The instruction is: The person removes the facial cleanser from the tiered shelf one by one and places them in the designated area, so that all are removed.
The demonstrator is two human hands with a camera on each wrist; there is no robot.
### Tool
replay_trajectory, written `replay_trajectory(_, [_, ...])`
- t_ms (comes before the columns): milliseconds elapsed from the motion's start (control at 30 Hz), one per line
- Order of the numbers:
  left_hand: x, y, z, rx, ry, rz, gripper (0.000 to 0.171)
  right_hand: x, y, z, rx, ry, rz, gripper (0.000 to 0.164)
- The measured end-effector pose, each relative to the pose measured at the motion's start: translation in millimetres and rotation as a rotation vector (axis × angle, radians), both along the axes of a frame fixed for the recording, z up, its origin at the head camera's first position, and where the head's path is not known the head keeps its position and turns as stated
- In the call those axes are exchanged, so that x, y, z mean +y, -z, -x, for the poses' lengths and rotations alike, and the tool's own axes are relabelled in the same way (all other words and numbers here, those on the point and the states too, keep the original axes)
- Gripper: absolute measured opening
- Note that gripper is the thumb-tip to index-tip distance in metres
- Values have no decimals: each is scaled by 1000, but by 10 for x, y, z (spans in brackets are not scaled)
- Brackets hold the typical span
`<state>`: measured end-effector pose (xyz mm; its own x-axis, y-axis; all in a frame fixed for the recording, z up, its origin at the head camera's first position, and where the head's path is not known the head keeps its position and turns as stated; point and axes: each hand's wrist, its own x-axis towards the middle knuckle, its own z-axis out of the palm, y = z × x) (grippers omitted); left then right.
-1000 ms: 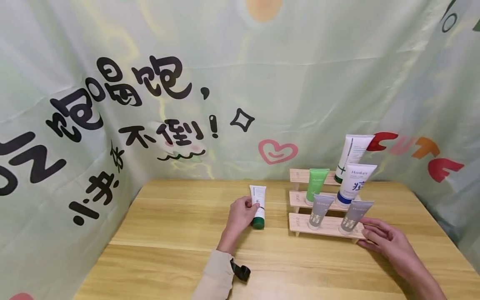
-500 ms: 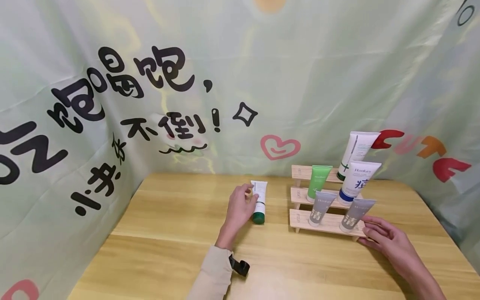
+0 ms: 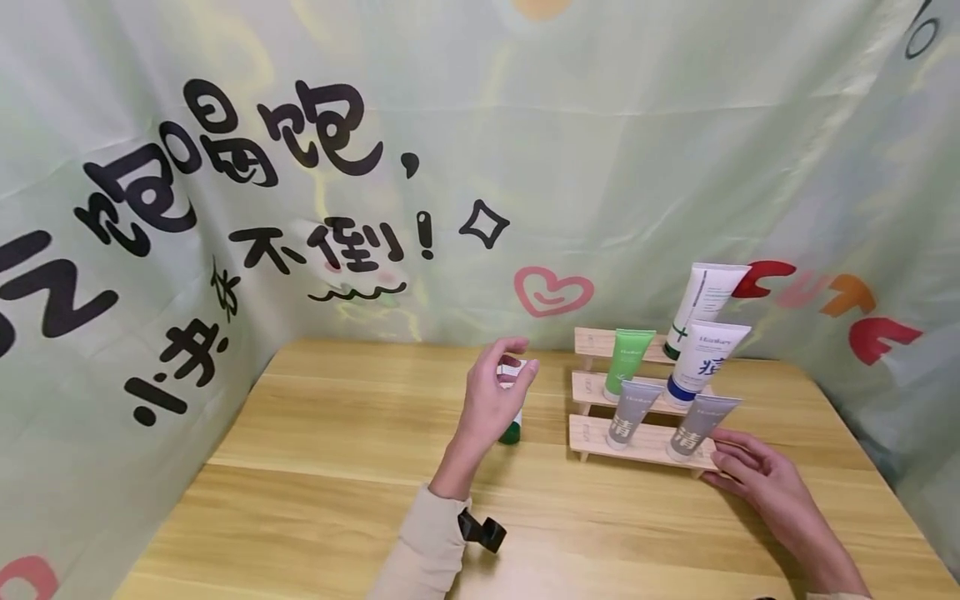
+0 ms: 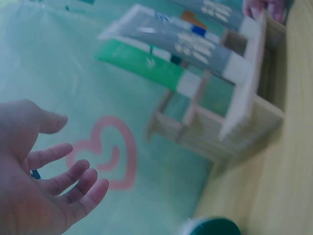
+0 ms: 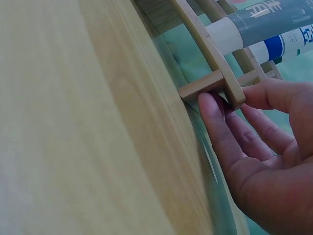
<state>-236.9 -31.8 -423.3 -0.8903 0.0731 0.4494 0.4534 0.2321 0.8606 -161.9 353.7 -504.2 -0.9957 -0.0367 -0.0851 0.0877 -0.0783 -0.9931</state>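
Note:
A white tube with a green cap [image 3: 510,434] stands cap-down on the table, mostly hidden behind my left hand [image 3: 489,398]. That hand hovers by the tube, fingers loosely bent and thumb apart; the left wrist view shows nothing in its grasp. My right hand [image 3: 772,483] grips the right end of the three-step wooden stand [image 5: 208,81], thumb and fingers around the lowest board. Two grey tubes [image 3: 633,412] stand on that board. A green tube [image 3: 628,362] and a white tube with a blue band [image 3: 705,362] occupy the middle step. One white tube [image 3: 703,302] tops the stand.
A light wooden table [image 3: 322,517] carries everything. Behind and beside it hangs a pale green printed cloth [image 3: 637,183] with black lettering and a pink heart. A black strap [image 3: 482,531] sits at my left wrist.
My left hand has let go of the white tube with the green cap and lifted slightly, its fingers spreading. The right hand keeps its grip on the stand. The head view shifts a little.

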Motion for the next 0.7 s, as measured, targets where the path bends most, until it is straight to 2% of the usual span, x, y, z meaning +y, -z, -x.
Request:
replay_trajectory(200, [154, -253, -84, 48, 85, -60, 32, -15, -21, -41, 8, 16, -27, 26])
replay_trajectory(333, [233, -375, -120, 63, 109, -58, 32, -34, 11, -47, 8, 4, 4, 29])
replay_trajectory(533, [440, -527, -103, 99, 169, -82, 33, 18, 21, -78, -42, 19, -21, 29])
replay_trajectory(700, [582, -649, -53, 83, 198, -69, 34, 4, 9, -35, -53, 8, -16, 29])
